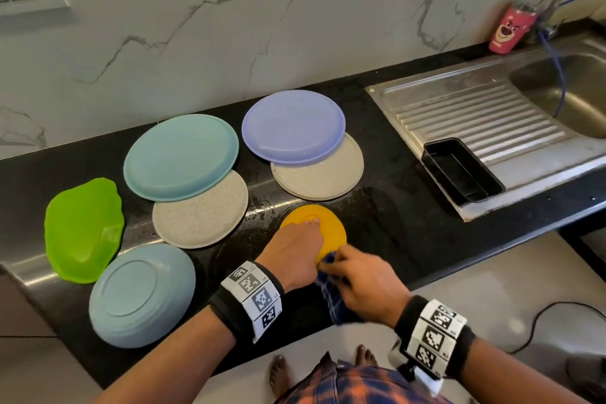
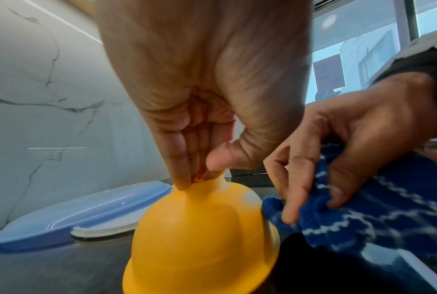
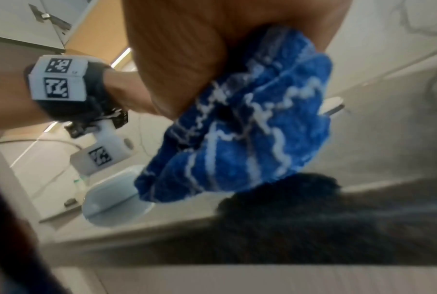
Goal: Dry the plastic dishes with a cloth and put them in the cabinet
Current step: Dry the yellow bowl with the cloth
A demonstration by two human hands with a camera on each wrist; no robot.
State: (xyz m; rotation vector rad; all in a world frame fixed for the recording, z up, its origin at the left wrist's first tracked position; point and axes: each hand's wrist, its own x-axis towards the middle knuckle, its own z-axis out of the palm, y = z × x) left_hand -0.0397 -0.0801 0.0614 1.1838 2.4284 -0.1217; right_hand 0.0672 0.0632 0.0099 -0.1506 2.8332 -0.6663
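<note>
A yellow bowl [image 1: 323,229] sits upside down on the wet black bench [image 1: 387,226], near its front edge. The left hand [image 1: 295,252] reaches over it, fingers [image 2: 179,169] pressed together and pinching, with the thumb, the raised foot ring at the bowl's top. The right hand [image 1: 362,282] is just beside it – its fingers curled round a bunched blue cloth with white stripes [image 2: 363,214], which touches the bowl's near rim. Other dishes crowd the bench behind and to the left, all face down: a purple plate [image 1: 293,125] overlapping a speckled beige plate [image 1: 319,177] just behind the bowl, a teal plate [image 1: 180,156] overlapping a second beige plate [image 1: 200,210], a wavy-edged green plate [image 1: 83,228] at far left, and a grey-blue plate [image 1: 141,293] at the bench's front edge, well left of the left wrist. Water glistens on the bench between the bowl and the beige plates. To the right lies a steel sink [image 1: 564,92] with a ribbed drainboard – a black rectangular tray [image 1: 462,170] sits on the drainboard, and a pink cup [image 1: 510,28] stands against the marble wall [image 1: 262,26] behind the sink
</note>
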